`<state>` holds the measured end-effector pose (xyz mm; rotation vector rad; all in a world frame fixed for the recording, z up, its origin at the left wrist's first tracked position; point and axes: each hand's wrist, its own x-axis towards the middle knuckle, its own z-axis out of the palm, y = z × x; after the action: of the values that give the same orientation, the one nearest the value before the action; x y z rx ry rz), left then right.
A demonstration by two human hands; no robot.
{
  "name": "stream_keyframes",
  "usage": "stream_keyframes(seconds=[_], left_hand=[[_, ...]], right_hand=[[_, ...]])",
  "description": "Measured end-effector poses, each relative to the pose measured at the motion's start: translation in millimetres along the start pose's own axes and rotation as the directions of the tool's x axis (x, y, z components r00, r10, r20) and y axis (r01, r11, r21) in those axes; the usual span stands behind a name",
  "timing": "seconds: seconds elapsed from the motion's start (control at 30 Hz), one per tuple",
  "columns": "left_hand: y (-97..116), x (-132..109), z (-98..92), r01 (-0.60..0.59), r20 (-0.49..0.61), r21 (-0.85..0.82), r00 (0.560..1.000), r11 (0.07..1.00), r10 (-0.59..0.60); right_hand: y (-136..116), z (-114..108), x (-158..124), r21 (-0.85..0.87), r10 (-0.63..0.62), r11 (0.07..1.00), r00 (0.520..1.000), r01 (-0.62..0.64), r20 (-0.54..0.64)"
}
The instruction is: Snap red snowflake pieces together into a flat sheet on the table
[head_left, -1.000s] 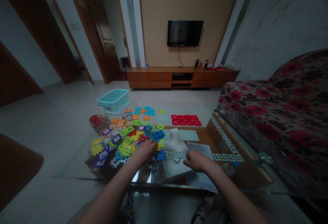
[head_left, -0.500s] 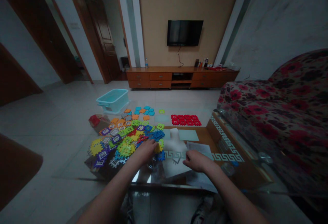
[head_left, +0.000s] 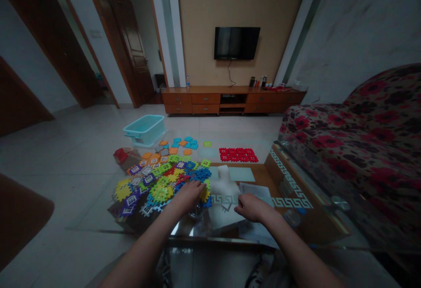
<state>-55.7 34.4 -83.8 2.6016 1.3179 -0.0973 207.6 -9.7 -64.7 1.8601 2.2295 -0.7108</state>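
Left hand: fingers loosely curved and pressed down at the near edge of a heap of interlocking plastic puzzle pieces, just beside an upright yellow piece; whether they grip it cannot be told. Right hand: fingers slightly curled, partly open, resting on white paper, with nothing visible in their hold. Between the two hands: a clear glass object, partly hidden under the left wrist, and a crumpled white item, ahead of the right fingers. Just beyond the right fingers: loose papers. All of these lie on a glass-topped coffee table with a Greek-key border, its wooden lower shelf showing through. The heap, in yellow, green, blue, purple, orange and white, spreads away to the left of the left fingers. Farther ahead of the fingers, on the tiled floor: a red assembled grid of pieces, loose teal pieces and a teal plastic tub. To the right of the right hand: a floral sofa. Far ahead: a wooden TV cabinet beneath a wall-mounted television.
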Motion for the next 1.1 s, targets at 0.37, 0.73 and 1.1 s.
stream_keyframes(seconds=[0.37,0.73,1.1], left_hand=[[10,-5,-11.8,-0.059,-0.182,-0.213,0.983,0.975,0.02],[30,-5,-9.2,-0.179,-0.229,-0.677,0.973,0.714,0.027],[25,-11,-14.3,-0.108,-0.127,-0.424,0.99,0.899,0.059]], right_hand=[[4,6,4,0.034,-0.032,0.999,0.997,0.035,-0.07],[-13,9,18,0.624,-0.131,0.707,0.929,0.333,-0.347],[-24,28,30,0.774,-0.065,0.602,0.978,0.197,-0.198]])
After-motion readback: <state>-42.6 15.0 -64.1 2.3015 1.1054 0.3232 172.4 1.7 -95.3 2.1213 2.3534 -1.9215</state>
